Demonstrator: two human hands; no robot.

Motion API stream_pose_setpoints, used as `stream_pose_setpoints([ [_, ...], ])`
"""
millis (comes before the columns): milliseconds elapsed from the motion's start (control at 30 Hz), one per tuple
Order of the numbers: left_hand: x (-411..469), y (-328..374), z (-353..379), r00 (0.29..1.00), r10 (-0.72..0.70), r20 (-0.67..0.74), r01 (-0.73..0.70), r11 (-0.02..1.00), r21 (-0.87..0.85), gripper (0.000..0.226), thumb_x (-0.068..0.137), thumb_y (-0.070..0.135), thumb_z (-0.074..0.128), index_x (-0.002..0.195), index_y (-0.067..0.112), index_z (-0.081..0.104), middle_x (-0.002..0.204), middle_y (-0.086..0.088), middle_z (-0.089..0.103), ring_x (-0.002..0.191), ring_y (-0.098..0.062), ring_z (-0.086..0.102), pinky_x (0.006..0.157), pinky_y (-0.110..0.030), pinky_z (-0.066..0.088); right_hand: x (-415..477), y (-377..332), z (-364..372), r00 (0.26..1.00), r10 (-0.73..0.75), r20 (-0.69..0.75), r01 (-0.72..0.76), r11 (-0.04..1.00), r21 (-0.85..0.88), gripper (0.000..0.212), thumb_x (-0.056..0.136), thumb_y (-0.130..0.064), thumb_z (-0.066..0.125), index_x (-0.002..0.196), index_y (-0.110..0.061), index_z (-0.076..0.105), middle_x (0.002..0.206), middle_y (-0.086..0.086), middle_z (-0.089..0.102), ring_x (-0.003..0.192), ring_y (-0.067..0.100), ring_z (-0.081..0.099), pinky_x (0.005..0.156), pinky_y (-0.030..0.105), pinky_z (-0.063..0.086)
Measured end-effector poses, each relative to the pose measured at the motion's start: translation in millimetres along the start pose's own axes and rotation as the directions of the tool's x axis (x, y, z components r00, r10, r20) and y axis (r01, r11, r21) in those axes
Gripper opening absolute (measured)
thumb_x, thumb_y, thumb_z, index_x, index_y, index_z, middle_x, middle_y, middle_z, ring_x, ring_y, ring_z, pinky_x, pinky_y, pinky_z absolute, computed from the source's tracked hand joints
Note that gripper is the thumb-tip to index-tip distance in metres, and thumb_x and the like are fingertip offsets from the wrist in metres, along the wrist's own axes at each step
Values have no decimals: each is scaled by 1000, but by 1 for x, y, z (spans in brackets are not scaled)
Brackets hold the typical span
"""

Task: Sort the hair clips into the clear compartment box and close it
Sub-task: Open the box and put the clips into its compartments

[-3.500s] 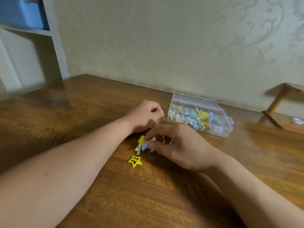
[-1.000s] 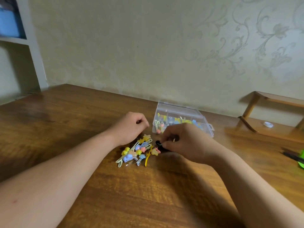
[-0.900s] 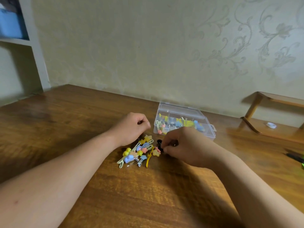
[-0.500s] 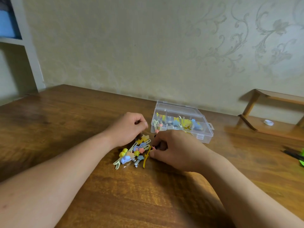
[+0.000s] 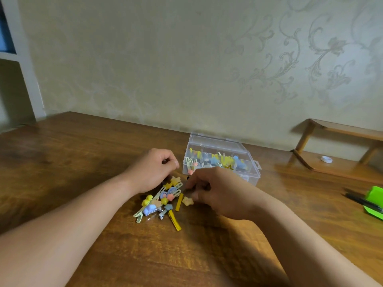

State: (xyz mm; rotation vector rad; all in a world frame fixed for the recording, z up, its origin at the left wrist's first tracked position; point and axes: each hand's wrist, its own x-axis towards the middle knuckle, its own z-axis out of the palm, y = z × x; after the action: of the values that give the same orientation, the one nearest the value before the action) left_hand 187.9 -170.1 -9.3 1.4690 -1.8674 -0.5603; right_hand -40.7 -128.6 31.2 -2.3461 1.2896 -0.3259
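Observation:
A pile of small pastel hair clips [image 5: 163, 200] lies on the wooden table [image 5: 72, 158], with a yellow bar clip [image 5: 174, 220] at its near edge and a beige star clip [image 5: 187, 200] on its right. Behind it stands the clear compartment box [image 5: 221, 146], which holds several yellow, blue and pink clips; its lid looks lowered. My left hand [image 5: 152, 168] is a loose fist resting at the pile's far left edge. My right hand [image 5: 217, 191] curls down at the pile's right side, fingertips beside the beige star clip. What those fingers hold is hidden.
A low wooden rack [image 5: 339, 129] with a white cap [image 5: 326, 159] under it stands at the right. A green object [image 5: 374, 200] and black pens [image 5: 356, 198] lie at the right edge. A white shelf unit [image 5: 27, 79] rises at far left. The wall is close behind.
My right hand dropped from a raised pinch on a small black piece to the table beside the pile. The yellow bar clip lies further out. My left fist stayed put.

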Motion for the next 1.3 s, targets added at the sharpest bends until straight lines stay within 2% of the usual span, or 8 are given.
stream_pose_setpoints([
  [100, 2, -1, 0, 1000, -10, 5, 10, 1000, 19, 20, 108, 35, 59, 97, 34, 75, 87, 13, 73, 84, -5, 68, 72, -32, 54, 2, 8, -22, 974, 1, -225, 8, 999, 39, 15, 103, -21, 68, 107, -33, 76, 87, -23, 70, 78, -11, 64, 69, 10, 47],
  [233, 4, -3, 1, 1000, 4, -4, -4, 1000, 6, 20, 107, 36, 58, 96, 34, 75, 82, 12, 74, 80, -7, 69, 77, -39, 60, 28, 45, -65, 859, 154, -489, -133, 988, 79, 12, 98, -17, 71, 99, -27, 77, 88, -13, 75, 79, 7, 71, 66, 22, 53],
  [467, 4, -2, 0, 1000, -2, -2, 2, 1000, 4, 21, 107, 36, 58, 94, 34, 75, 77, 12, 73, 74, -6, 67, 67, -31, 53, 66, 112, -90, 828, 379, -414, -463, 878, -121, 11, 92, -15, 73, 89, -22, 80, 91, -2, 78, 77, 12, 67, 62, 28, 51],
  [733, 2, 0, 0, 1000, -1, 4, 1, 1000, -12, 21, 106, 34, 58, 94, 32, 75, 79, 9, 73, 79, -9, 68, 76, -36, 58, 58, 111, -81, 815, 353, -460, -444, 890, -104, 16, 97, -19, 70, 101, -23, 85, 102, -5, 80, 88, 14, 69, 81, 36, 61],
  [867, 1, 2, -1, 1000, -5, 8, 5, 1000, 1, 21, 107, 34, 58, 96, 31, 75, 81, 10, 73, 81, -10, 69, 76, -36, 57, 40, 76, -65, 807, 241, -538, -294, 956, -12, 17, 100, -20, 67, 105, -23, 83, 95, -11, 78, 80, 5, 68, 66, 25, 54],
  [1000, 1, 1, -1, 1000, -11, 11, 10, 1000, 27, 20, 108, 35, 58, 100, 31, 76, 90, 11, 74, 87, -10, 69, 76, -36, 58, 11, 21, -26, 930, 54, -364, -81, 995, -57, 10, 100, -27, 71, 100, -32, 80, 87, -24, 71, 77, -14, 62, 62, 3, 43],
  [1133, 1, 2, -1, 1000, -8, 6, 8, 1000, 4, 20, 107, 32, 60, 96, 32, 76, 92, 18, 71, 89, -2, 65, 72, -29, 48, 0, -3, -2, 995, 38, -93, -47, 995, -89, 9, 95, -36, 76, 103, -32, 79, 90, -19, 71, 84, -1, 66, 75, 25, 54],
  [1300, 0, 2, -1, 1000, -10, 7, 10, 1000, -9, 20, 106, 33, 60, 95, 29, 76, 86, 13, 71, 85, -6, 66, 70, -31, 49, 4, -8, 8, 997, 69, -29, -72, 989, -129, 23, 95, -45, 75, 115, -33, 76, 93, -17, 68, 86, 4, 65, 76, 30, 57],
])
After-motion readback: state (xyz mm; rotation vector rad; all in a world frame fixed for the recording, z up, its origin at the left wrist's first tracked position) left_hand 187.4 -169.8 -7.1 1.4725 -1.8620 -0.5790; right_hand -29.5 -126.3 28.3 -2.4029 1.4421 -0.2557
